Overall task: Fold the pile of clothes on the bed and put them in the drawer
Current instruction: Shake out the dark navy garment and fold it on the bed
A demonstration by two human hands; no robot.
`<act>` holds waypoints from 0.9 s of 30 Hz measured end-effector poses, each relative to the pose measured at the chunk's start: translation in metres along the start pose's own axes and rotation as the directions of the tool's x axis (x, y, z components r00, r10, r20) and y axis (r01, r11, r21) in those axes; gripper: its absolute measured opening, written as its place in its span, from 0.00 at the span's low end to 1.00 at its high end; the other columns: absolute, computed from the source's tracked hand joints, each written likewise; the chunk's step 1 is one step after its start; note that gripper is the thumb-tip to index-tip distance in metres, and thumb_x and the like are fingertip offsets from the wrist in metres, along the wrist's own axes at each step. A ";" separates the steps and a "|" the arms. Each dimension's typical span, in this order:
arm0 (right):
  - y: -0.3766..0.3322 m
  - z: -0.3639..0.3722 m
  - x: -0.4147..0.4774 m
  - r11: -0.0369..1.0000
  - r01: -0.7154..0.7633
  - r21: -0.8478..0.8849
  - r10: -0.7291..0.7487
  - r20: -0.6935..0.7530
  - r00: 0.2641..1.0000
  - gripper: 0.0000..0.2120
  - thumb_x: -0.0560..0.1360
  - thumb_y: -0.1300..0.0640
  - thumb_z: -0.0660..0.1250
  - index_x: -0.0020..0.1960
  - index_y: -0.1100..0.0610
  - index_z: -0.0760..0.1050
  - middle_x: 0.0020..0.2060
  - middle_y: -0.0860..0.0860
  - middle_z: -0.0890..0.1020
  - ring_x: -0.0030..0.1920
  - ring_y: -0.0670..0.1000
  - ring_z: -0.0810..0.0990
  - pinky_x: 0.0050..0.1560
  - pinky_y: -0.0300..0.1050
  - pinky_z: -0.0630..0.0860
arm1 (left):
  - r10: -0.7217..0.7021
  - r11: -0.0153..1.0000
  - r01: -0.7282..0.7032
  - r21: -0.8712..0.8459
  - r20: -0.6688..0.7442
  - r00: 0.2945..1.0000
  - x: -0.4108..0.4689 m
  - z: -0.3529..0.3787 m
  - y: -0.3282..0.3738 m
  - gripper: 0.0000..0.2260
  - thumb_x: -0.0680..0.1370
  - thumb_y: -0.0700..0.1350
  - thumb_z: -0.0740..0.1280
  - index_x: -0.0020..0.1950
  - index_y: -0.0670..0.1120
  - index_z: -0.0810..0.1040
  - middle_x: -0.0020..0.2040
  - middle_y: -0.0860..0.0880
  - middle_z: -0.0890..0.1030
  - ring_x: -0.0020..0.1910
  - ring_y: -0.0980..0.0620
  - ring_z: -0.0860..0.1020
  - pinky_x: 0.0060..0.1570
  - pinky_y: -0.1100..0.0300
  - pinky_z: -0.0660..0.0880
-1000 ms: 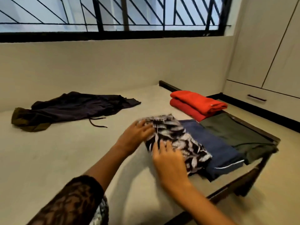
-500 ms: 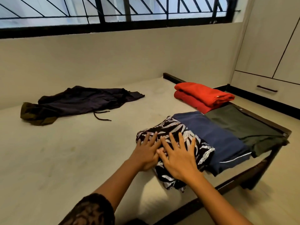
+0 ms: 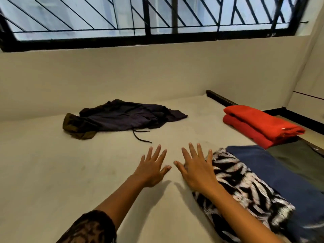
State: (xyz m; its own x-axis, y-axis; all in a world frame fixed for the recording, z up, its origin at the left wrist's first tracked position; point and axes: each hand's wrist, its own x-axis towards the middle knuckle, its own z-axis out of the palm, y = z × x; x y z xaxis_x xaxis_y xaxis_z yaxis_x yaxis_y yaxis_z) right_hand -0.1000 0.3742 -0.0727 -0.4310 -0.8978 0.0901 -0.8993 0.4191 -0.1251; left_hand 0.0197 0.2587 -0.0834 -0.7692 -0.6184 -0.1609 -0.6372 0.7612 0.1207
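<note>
Bed [image 3: 52, 172]: pale mattress carrying all the clothes. Landmark for positions is the patterned fold [image 3: 245, 186], black and white, at the bed's near right.

Dark garment [image 3: 122, 116]: unfolded and crumpled, well beyond and left of the patterned fold, with a loose drawstring trailing toward it. There is an olive piece [image 3: 77, 130] at its far-left end; I cannot tell whether it is a separate item.

Folded items: blue fold [image 3: 280, 172] touching the patterned fold's right side, green fold [image 3: 301, 160] right of that, red fold [image 3: 263, 125] beyond and to the right.

Hands: both flat with fingers spread wide, holding nothing. Right hand [image 3: 198, 171] is over the patterned fold's left edge; left hand [image 3: 152, 169] is just left of it over bare mattress. Contact is unclear.

Judgement: the next step is fetching the dark garment. Grip it at two corners with both hands, draw it onto the bare mattress left of the patterned fold, and spread it flat. Tuck the drawstring in before folding. Check the olive piece first. Keep forearms off the finished folds.
</note>
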 end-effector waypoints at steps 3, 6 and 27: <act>-0.028 0.003 0.055 0.996 0.089 -0.008 -0.088 0.028 0.996 0.29 0.80 0.40 0.45 0.77 0.52 0.47 0.77 0.54 0.44 0.76 0.57 0.39 0.71 0.63 0.38 | -0.100 0.994 0.100 0.049 -0.015 0.995 0.019 -0.017 -0.051 0.31 0.81 0.60 0.49 0.77 0.50 0.38 0.76 0.48 0.33 0.75 0.44 0.35 0.72 0.46 0.43; -0.054 0.014 0.120 0.984 0.175 -0.043 -0.176 -0.015 0.984 0.28 0.81 0.43 0.49 0.77 0.53 0.49 0.77 0.55 0.45 0.76 0.57 0.42 0.72 0.62 0.41 | -0.183 0.979 0.187 0.079 -0.053 0.982 0.051 -0.032 -0.109 0.32 0.81 0.59 0.51 0.77 0.49 0.39 0.76 0.47 0.33 0.75 0.43 0.36 0.72 0.45 0.44; -0.103 0.121 0.311 0.942 0.245 0.228 -0.114 -0.469 0.876 0.13 0.65 0.74 0.69 0.47 0.65 0.80 0.45 0.63 0.82 0.48 0.64 0.81 0.43 0.54 0.78 | -0.432 0.901 0.349 -0.256 -0.487 0.759 0.199 -0.022 -0.229 0.07 0.81 0.43 0.58 0.51 0.42 0.75 0.48 0.42 0.79 0.46 0.42 0.77 0.47 0.52 0.72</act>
State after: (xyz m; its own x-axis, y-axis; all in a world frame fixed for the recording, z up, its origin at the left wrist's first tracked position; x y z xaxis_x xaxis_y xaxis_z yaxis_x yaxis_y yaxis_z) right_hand -0.1327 0.0354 -0.1509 -0.3100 -0.7706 0.5569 -0.9360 0.1446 -0.3209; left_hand 0.0115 -0.0429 -0.1215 -0.3318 -0.8936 0.3025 -0.8551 0.4203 0.3036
